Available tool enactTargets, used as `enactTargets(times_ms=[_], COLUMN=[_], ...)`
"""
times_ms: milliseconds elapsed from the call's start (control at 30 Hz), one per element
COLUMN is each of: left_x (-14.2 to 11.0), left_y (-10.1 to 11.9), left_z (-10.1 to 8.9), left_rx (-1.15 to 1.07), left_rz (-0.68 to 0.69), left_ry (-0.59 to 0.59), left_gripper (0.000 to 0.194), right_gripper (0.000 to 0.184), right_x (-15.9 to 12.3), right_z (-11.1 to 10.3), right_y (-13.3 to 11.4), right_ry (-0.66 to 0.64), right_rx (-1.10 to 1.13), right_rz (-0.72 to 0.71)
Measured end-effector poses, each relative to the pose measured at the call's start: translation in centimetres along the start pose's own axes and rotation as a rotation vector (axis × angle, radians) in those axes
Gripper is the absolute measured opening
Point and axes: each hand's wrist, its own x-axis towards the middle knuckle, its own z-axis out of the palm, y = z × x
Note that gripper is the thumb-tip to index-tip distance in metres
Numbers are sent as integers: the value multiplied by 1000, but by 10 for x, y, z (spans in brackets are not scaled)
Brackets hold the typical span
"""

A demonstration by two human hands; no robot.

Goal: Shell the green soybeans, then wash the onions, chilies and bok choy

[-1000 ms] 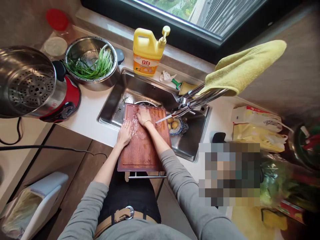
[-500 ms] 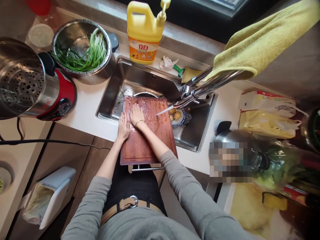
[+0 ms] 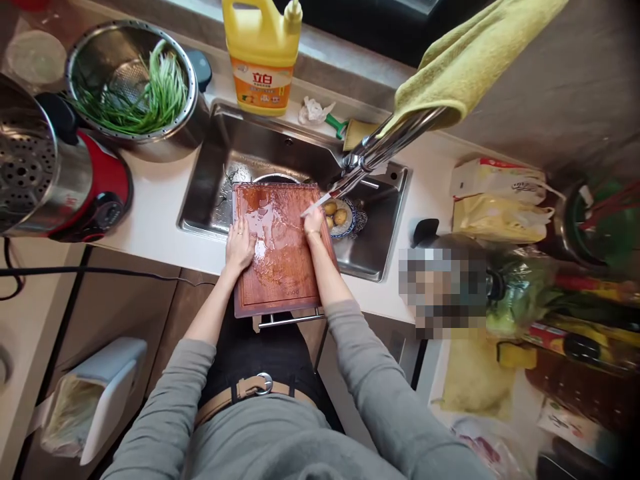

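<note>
A wet reddish-brown wooden cutting board (image 3: 280, 267) lies across the front edge of the sink (image 3: 370, 267), with a glossy film of water on its upper half. My left hand (image 3: 240, 245) rests flat on the board's left edge, fingers stretched out. Near the right edge of the board, my right hand (image 3: 314, 223) is under the water running from the faucet (image 3: 357, 163); its fingers are blurred. Potatoes (image 3: 340, 217) sit in a blue-patterned bowl (image 3: 353, 225) in the sink, just right of the board. A round metal rim (image 3: 275, 178) shows behind the board.
A yellow detergent bottle (image 3: 263, 80) stands behind the sink. Left are a steel pot (image 3: 195, 107) holding green onions (image 3: 167, 87) and a red-based steamer (image 3: 107, 190). A yellow towel (image 3: 450, 73) hangs over the faucet. Plastic bags (image 3: 505, 217) lie on the right counter.
My right hand has moved from the board's middle left to its right edge, under the stream. My left hand lies slightly lower along the left edge. More water covers the board. The view has shifted.
</note>
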Motion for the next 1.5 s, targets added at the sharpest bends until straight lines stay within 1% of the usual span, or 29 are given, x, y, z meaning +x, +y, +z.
enactTargets(times_ms=[33,100,167,200,300,333,400,433,500,533,567,667,700,733,767,867,933,967,1000,1100,1133,1167,1200,1300,1333,1367,1400,1433,1500], left_x=[0,0,0,1,1,2,2,2,2,3,3,3,3,3,3,3,3,3,3,4,4,5,5,5,5,5,4,4,4], left_y=[0,0,-1,-1,-4,-5,-6,-7,-7,-7,-7,-6,-6,-6,-6,-8,-8,-9,-8,-7,-6,-6,-6,-7,-7,-7,-7,-7,-7], left_z=[0,0,0,0,0,0,1,1,2,2,2,2,2,2,2,2,3,3,2,1,1,0,0,-1,-1,-1,-1,-1,0], left_rx=[9,12,-10,-30,-106,-130,-159,-163,-153,-143,-133,-129,-135,-143,-151,-164,-164,-164,-166,-188,-199,-212,-225,-251,-251,-246,-238,-230,-215], left_rz=[-2,-9,-11,-13,-30,-39,-50,-52,-47,-42,-39,-36,-36,-35,-34,-38,-32,-27,-23,-28,-34,-40,-47,-61,-64,-66,-66,-65,-58], left_ry=[0,4,15,23,47,53,54,53,48,44,40,32,34,38,42,56,57,56,55,55,55,54,51,40,36,32,30,28,25], left_gripper=[87,87,87,86,83,83,84,85,86,87,88,89,88,87,86,85,84,84,83,83,83,83,83,83,84,84,85,85,85], right_gripper=[52,60,70,73,72,71,56,52,55,58,59,59,59,60,60,58,57,57,57,62,64,65,65,64,62,60,59,58,55], right_x=[19,44,48,41,-14,-39,-89,-109,-127,-124,-116,-76,-68,-65,-70,-106,-125,-128,-128,-120,-121,-126,-136,-181,-195,-203,-206,-200,-169], right_z=[3,4,5,9,38,52,75,80,71,56,37,-17,-23,-22,-12,34,44,38,25,-18,-20,-14,1,62,74,78,72,58,15], right_y=[-7,-18,-24,-27,-42,-48,-57,-57,-48,-38,-27,0,1,-3,-11,-36,-34,-26,-14,17,18,12,0,-46,-55,-58,-54,-44,-14], right_ry=[5,-2,-4,-5,-50,-93,-151,-217,-348,-384,-373,-184,-135,-123,-125,-282,-355,-336,-266,-38,-2,-4,-33,-208,-268,-310,-324,-296,-159], right_rx=[151,268,304,318,228,115,43,-107,-354,-449,-513,-616,-629,-633,-629,-549,-511,-516,-525,-548,-553,-549,-533,-422,-389,-358,-317,-264,-77], right_rz=[-28,-65,-80,-81,-121,-172,-247,-366,-538,-547,-481,-71,-11,-13,-62,-405,-565,-510,-382,75,129,107,25,-299,-349,-360,-333,-262,-15])
